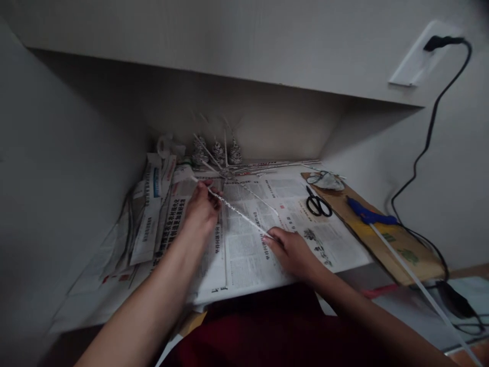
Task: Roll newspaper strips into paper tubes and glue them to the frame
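A thin rolled newspaper stick (239, 213) is stretched slantwise between my hands above the newspaper-covered surface (244, 255). My left hand (204, 204) is closed around its upper left part, and the tip pokes out past the fingers. At the lower right end, my right hand (286, 247) pinches the stick between thumb and fingers. Just beyond the hands lies a small star-like piece of crossed paper sticks (227, 173), with one arm reaching toward my right hand. Its centre is blurred.
Several small woven paper shapes (217, 152) stand at the back beside loose paper sticks (275, 164). Newspaper strips (147, 219) are piled left. Black scissors (319, 205) lie right, near a blue glue gun (370, 211) on cardboard (401, 255). A black cord (430, 132) runs to the wall socket.
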Available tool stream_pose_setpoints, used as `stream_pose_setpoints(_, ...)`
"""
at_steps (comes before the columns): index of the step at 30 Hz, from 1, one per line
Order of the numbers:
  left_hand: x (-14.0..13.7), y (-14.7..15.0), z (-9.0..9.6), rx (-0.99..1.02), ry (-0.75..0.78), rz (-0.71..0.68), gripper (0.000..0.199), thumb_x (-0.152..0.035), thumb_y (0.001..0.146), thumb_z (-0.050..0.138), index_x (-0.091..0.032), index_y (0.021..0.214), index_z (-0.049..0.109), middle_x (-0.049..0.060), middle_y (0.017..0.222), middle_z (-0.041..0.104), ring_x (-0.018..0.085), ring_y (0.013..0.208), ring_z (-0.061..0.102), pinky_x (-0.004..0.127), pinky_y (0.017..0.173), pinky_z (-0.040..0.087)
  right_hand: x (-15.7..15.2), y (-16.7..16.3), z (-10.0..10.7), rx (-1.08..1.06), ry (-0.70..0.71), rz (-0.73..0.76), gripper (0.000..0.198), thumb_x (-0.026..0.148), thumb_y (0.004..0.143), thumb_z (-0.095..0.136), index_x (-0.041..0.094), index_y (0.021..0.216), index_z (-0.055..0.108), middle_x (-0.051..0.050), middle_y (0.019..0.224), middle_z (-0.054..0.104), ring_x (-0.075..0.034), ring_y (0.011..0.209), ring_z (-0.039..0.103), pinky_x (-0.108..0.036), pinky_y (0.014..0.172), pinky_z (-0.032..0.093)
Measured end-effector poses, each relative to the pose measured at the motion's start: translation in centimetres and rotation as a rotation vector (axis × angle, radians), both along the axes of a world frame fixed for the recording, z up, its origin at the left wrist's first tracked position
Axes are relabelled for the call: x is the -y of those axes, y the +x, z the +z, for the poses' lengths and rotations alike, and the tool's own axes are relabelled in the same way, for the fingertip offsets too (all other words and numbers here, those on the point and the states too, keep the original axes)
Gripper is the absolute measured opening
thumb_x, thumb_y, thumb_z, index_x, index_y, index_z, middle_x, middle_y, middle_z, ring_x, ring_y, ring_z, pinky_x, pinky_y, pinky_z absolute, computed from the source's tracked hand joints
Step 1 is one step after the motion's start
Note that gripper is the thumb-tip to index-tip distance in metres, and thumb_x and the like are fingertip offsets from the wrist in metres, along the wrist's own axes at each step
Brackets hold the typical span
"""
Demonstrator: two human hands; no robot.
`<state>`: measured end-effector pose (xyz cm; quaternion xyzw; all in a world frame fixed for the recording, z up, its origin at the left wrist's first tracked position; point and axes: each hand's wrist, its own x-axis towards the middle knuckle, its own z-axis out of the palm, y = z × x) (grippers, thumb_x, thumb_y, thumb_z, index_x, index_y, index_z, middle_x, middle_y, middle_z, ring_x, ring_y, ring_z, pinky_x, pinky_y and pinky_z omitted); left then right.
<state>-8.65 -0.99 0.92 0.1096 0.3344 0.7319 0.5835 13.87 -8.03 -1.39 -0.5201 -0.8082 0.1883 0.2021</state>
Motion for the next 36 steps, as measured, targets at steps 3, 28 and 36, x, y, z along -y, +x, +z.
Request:
stream_pose_setpoints(3, 0.4, 0.4, 0.7, 0.086, 0.040, 0.045, 0.024, -0.041, 0.094, 0.042, -0.025, 0.087, 0.057, -0.006, 0.056, 0.049, 0.008, 0.045, 0.049, 0.020, 0.049, 0.043, 0.9, -0.9, 0.0, 0.040, 0.046, -0.008, 0.024, 0.037, 0.097, 0.040, 0.020, 0.087, 0.053, -0.002, 0.077, 0.062, -0.016, 0.070, 0.056, -0.027, 0.065, 0.035)
stream_pose_setpoints(28, 1.1, 3.6, 2.0, 0.257, 0.068, 0.065, 0.033, -0.036, 0.098, 0.034, -0.018, 0.074, 0.046, -0.007, 0.050, 0.035, 0.005, 0.035, 0.029, 0.016, 0.035, 0.022, 3.3, 2.2, 0.4, -0.469, -0.695, 0.105, 0.037, 0.046, 0.097, 0.027, 0.020, 0.083, 0.049, 0.005, 0.054, 0.033, -0.010, 0.045, 0.034, -0.025, 0.047, 0.031)
stream_pose_setpoints(36, 0.1, 4.0, 2.4, 0.211, 0.056, 0.045, 0.037, -0.038, 0.098, 0.031, -0.018, 0.071, 0.045, -0.007, 0.049, 0.034, 0.005, 0.036, 0.030, 0.016, 0.035, 0.024, 1.0, 1.8, 1.0, -0.836, -0.955, 0.141, 0.035, 0.050, 0.095, 0.039, 0.019, 0.083, 0.051, 0.006, 0.054, 0.037, -0.007, 0.038, 0.032, -0.023, 0.038, 0.026)
